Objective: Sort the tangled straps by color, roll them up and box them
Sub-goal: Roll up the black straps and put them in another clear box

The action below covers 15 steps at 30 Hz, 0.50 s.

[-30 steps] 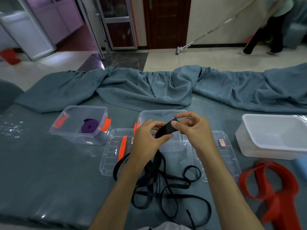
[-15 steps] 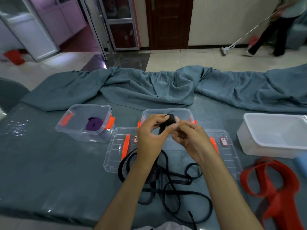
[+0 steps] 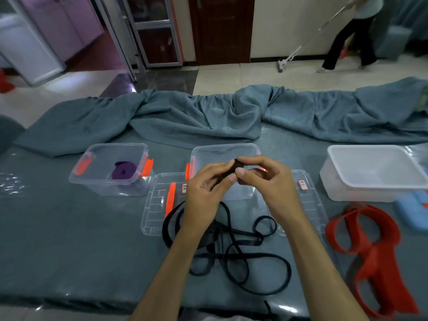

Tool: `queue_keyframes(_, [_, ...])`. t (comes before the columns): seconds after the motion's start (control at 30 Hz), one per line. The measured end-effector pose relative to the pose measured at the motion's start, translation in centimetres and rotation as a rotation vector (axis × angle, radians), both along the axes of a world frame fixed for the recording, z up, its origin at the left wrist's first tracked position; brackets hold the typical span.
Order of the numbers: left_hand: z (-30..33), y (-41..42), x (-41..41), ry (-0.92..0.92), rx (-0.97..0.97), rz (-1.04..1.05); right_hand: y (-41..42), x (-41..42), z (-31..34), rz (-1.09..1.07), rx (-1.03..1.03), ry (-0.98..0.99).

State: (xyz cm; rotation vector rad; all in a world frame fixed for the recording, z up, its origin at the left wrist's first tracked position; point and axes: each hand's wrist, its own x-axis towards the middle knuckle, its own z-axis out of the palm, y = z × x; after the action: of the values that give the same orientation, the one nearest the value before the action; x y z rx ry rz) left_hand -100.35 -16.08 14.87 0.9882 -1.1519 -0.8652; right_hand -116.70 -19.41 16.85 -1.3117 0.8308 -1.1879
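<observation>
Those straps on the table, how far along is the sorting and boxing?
Done: a rolled purple strap sits in the left clear box. In hand: the left hand and right hand pinch the start of a roll in the black strap, mostly loose. Left: the red strap lies unrolled.

Counter [image 3: 58,239] under grey-blue cloth [image 3: 208,117], bunched at top. On it: clear box [image 3: 92,181] with purple strap roll [image 3: 124,170] left, two lids [image 3: 157,205], centre clear box [image 3: 222,150], white tub [image 3: 370,179] right, black strap [image 3: 243,256] tangle, red strap [image 3: 375,251] lower right.
</observation>
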Motion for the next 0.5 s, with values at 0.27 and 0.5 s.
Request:
queue_keyframes(0.27, [1.1,0.5,0.5,-0.106,0.020,-0.124,1.3,0.5,-1.4,-0.050,0.121,-0.233])
queue_keyframes(0.5, [1.3,0.7,-0.3,0.148,-0.053,0.133,1.5,1.5,-0.9,-0.073,0.047,-0.125])
